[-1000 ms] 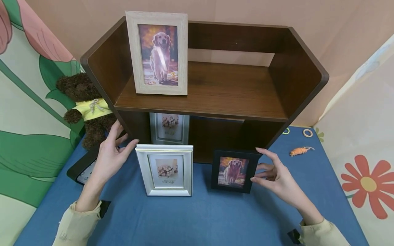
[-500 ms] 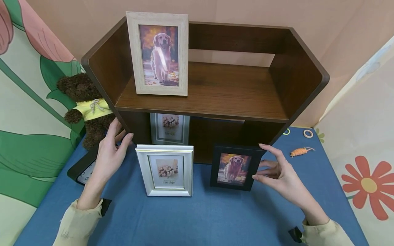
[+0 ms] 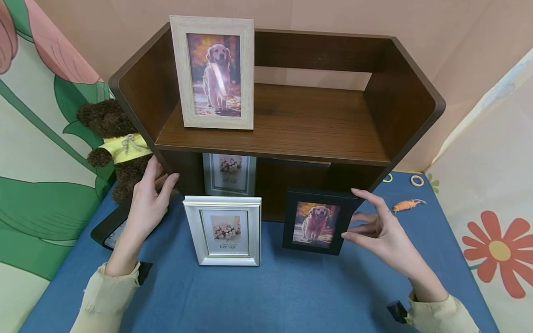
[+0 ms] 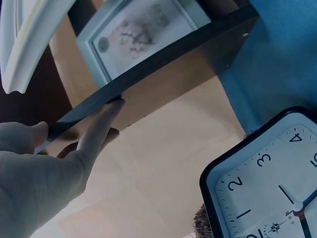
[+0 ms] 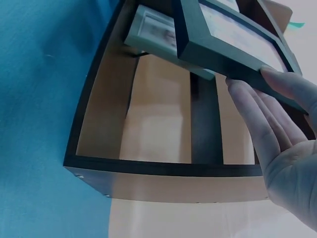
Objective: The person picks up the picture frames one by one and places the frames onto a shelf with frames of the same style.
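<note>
My right hand [image 3: 387,236] pinches the right side of a black photo frame [image 3: 289,222] with a dog picture, held in front of the lower level of a dark brown shelf [image 3: 316,125]. In the right wrist view the thumb presses the front of this black frame [image 5: 228,57], fingers behind it. My left hand [image 3: 145,203] grips the front edge of the shelf's left side panel [image 4: 178,74], thumb and fingers on either side. A silver photo frame [image 3: 193,231] stands on the table between my hands, before the shelf.
A cream dog frame [image 3: 179,83] stands on the shelf's upper level, and a grey-green frame [image 3: 208,175] on the lower one. At left are a brown teddy bear [image 3: 127,171] and a black-rimmed clock [image 4: 257,173]. An orange toy [image 3: 405,205] and small rings [image 3: 417,175] lie right.
The black frame has risen and moved a little toward the shelf with my right hand. My left hand has moved slightly forward along the shelf side, its thumb coming in against the panel.
</note>
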`<action>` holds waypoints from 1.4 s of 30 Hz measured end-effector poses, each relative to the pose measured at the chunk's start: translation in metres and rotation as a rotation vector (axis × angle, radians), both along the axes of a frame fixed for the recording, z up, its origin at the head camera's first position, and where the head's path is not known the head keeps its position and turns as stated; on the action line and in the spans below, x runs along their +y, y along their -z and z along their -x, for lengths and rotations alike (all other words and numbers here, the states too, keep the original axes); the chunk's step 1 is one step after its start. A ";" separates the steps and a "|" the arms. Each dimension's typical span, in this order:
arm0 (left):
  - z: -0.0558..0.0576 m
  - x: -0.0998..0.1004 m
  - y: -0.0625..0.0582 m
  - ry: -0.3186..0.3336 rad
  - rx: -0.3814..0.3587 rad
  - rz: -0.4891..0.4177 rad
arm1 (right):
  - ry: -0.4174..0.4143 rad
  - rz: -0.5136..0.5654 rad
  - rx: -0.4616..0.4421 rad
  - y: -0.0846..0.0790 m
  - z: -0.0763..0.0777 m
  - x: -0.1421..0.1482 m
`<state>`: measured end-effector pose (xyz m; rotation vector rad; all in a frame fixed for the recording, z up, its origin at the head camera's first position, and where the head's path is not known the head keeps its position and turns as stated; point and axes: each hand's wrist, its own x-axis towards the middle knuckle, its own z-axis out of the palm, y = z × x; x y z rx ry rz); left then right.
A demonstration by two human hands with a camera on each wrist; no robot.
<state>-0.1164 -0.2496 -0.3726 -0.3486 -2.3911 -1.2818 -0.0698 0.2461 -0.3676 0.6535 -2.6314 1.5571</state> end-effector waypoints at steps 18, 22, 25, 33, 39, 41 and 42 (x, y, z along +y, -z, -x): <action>0.002 0.001 -0.002 0.013 -0.004 -0.003 | -0.043 0.049 0.029 -0.020 0.003 -0.002; 0.003 0.001 0.000 0.010 0.001 0.004 | -0.033 0.047 0.037 -0.023 0.003 -0.004; 0.003 0.001 0.000 0.008 0.005 0.009 | -0.030 0.059 0.039 -0.025 0.002 -0.004; 0.002 0.001 0.001 -0.010 0.019 0.024 | -0.050 0.093 0.047 -0.033 0.002 -0.005; 0.000 0.000 0.001 -0.009 0.008 0.021 | -0.072 0.102 0.043 -0.036 0.003 -0.005; -0.001 0.000 0.001 -0.007 0.003 0.016 | -0.077 0.097 0.040 -0.038 0.003 -0.006; -0.001 0.000 0.001 -0.007 -0.001 0.013 | -0.078 0.093 0.040 -0.038 0.003 -0.006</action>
